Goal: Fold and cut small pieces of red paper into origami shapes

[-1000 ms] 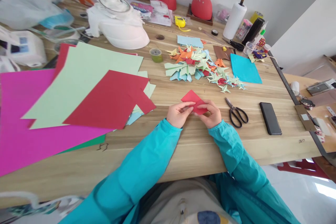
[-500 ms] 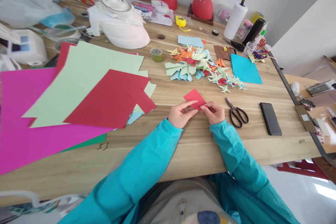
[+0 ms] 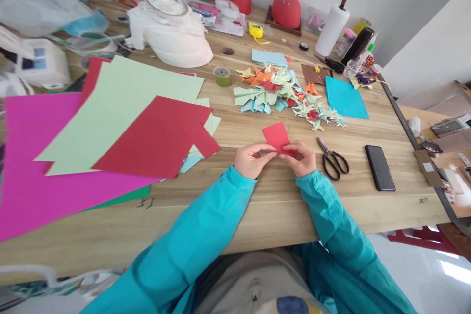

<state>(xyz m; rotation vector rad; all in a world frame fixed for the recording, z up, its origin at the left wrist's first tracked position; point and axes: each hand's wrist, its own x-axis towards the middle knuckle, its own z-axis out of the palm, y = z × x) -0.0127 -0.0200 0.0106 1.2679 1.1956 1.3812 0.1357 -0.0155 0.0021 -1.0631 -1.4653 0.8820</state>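
Observation:
Between my two hands is a small red square of paper (image 3: 277, 136), gripped along its near edge just above the wooden table. My left hand (image 3: 253, 158) pinches its left lower corner between thumb and fingers. The right lower part is pinched by my right hand (image 3: 300, 158). Fingertips cover the paper's near edge. Just right of my right hand lie black-handled scissors (image 3: 333, 158). Beyond the paper is a pile of folded paper pieces (image 3: 272, 87) in green, orange, blue and red, with small star-like shapes (image 3: 317, 114) at its right end.
Large sheets, red (image 3: 154, 137), pale green (image 3: 106, 117) and magenta (image 3: 40, 142), overlap on the left. A black phone (image 3: 380, 168) lies at right. Turquoise paper (image 3: 346, 97), a tape roll (image 3: 222, 76) and a yellow tape measure (image 3: 256, 30) sit farther back. The table's right edge (image 3: 408, 137) borders another surface.
The red paper has turned in my hands and now stands up more, showing more of its face. My right fingers have shifted over its lower right part. The view has moved slightly.

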